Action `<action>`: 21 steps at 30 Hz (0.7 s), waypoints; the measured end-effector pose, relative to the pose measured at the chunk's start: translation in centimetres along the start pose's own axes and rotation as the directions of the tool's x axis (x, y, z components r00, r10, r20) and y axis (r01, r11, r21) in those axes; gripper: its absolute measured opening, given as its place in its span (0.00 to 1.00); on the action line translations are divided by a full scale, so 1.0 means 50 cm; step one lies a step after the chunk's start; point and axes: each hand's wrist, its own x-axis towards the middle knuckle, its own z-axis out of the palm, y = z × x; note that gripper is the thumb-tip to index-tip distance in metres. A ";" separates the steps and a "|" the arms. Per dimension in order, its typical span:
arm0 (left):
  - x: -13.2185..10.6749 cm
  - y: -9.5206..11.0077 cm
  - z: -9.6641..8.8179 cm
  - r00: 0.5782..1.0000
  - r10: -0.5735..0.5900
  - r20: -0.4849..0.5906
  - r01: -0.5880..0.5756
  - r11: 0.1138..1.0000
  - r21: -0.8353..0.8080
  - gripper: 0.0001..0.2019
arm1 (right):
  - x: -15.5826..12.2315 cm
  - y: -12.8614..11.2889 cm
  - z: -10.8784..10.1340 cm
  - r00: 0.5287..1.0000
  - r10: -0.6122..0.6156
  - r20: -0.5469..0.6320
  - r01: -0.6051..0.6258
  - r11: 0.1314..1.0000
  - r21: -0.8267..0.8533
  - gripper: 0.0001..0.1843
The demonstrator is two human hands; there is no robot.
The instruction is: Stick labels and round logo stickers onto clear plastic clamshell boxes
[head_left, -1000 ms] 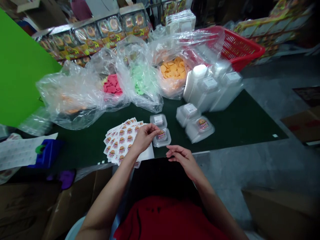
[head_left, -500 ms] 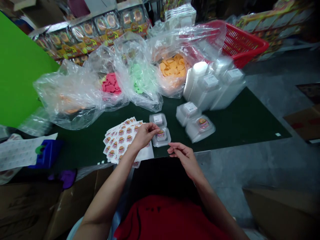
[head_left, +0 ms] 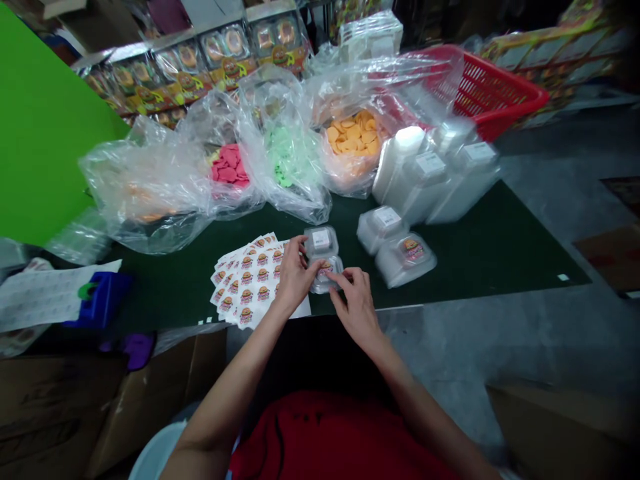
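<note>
A clear plastic box [head_left: 319,285] bearing a burger sticker [head_left: 326,268] lies near the table's front edge. Directly behind it is a clear piece with a white barcode label [head_left: 321,239]; whether the two are joined I cannot tell. My left hand [head_left: 296,275] grips the left side of the box, its thumb on the lid by the sticker. From the right, my right hand [head_left: 356,301] has its index finger on the sticker and its thumb at the front edge. Fanned sheets of burger stickers [head_left: 250,280] lie left of the box, partly under my left hand.
Two clear boxes [head_left: 406,259] sit to the right, with tall stacks of clear boxes [head_left: 425,180] behind. Plastic bags hold pink [head_left: 230,165], green [head_left: 283,157] and orange pieces [head_left: 353,137]. A red basket [head_left: 500,93] and a blue tape dispenser [head_left: 103,300] flank the table.
My left hand has come down from above the box to its left side. My right hand has moved left and forward onto the sticker. The whole view has shifted slightly.
</note>
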 end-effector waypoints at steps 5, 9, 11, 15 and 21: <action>-0.042 -0.018 -0.020 0.988 -0.145 -0.062 0.131 0.973 -0.191 0.22 | 0.034 -0.015 0.065 0.988 0.125 -0.093 -0.130 0.990 -0.050 0.43; -0.090 -0.038 -0.060 0.965 -0.254 -0.063 0.231 0.939 -0.255 0.21 | 0.047 -0.017 0.098 0.980 0.186 -0.076 -0.183 0.982 0.038 0.49; -0.110 -0.052 -0.079 0.956 -0.284 -0.076 0.256 0.930 -0.264 0.20 | 0.046 -0.014 0.094 0.970 0.220 -0.099 -0.209 0.972 0.111 0.51; -0.135 -0.074 -0.104 0.941 -0.329 -0.083 0.300 0.921 -0.248 0.18 | 0.047 -0.008 0.067 0.961 0.249 -0.122 -0.207 0.936 0.284 0.48; -0.146 -0.083 -0.114 0.924 -0.381 -0.039 0.359 0.897 -0.256 0.21 | 0.040 -0.025 0.002 0.954 0.293 -0.063 -0.215 0.817 0.535 0.44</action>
